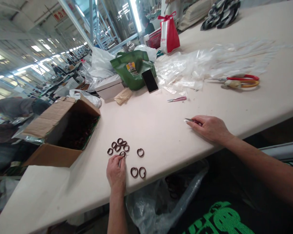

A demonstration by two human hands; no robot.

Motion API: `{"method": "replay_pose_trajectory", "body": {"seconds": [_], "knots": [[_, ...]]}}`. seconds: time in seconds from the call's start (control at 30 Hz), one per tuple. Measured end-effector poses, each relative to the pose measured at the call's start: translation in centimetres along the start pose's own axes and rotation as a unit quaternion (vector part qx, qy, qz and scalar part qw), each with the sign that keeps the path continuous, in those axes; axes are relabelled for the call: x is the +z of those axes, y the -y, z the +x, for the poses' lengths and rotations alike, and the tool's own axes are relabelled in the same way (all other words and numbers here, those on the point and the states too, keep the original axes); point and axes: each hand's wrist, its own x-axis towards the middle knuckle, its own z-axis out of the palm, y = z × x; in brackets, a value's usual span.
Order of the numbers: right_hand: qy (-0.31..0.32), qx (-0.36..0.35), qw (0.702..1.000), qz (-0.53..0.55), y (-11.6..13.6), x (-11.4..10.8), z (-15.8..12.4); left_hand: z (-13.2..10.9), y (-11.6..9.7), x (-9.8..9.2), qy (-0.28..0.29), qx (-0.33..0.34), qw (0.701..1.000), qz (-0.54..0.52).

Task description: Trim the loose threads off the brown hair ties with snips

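Note:
My left hand is closed at the fingertips on a small dark ring, beside a cluster of several similar dark rings on the pale table. To the right of that hand lie a single ring and a pair of rings close to the table's front edge. My right hand rests on the table, its fingers wrapped round small thread snips whose points face left. The palm hides most of the handle.
An open cardboard box of dark pieces stands left. Behind are a green bag, a phone, pink snips, clear plastic bags, red-handled scissors and a red bag. A plastic bag hangs below the front edge.

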Motion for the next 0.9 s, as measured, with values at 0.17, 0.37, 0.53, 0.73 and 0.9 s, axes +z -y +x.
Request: {"method": "replay_pose_trajectory", "body": {"seconds": [0.17,0.37,0.53,0.73,0.9], "knots": [[0.003,0.011,1.0,0.004,-0.1,0.0,0.0,-0.4,0.2,-0.9,0.01,-0.064,0.997,-0.049],[0.0,0.004,1.0,0.007,-0.3,0.2,0.1,-1.3,-1.0,-1.3,0.062,-0.052,0.991,-0.109],[0.007,0.017,1.0,0.009,-0.5,0.3,0.1,-1.3,-3.5,-0.1,0.122,0.054,0.983,-0.124],[0.007,0.017,1.0,0.022,-0.4,0.2,0.0,2.5,-1.4,0.3,0.012,-0.024,0.997,-0.072],[0.006,0.026,0.999,0.032,-0.4,0.2,0.0,5.9,2.1,0.9,0.001,-0.137,0.988,-0.064]]}}
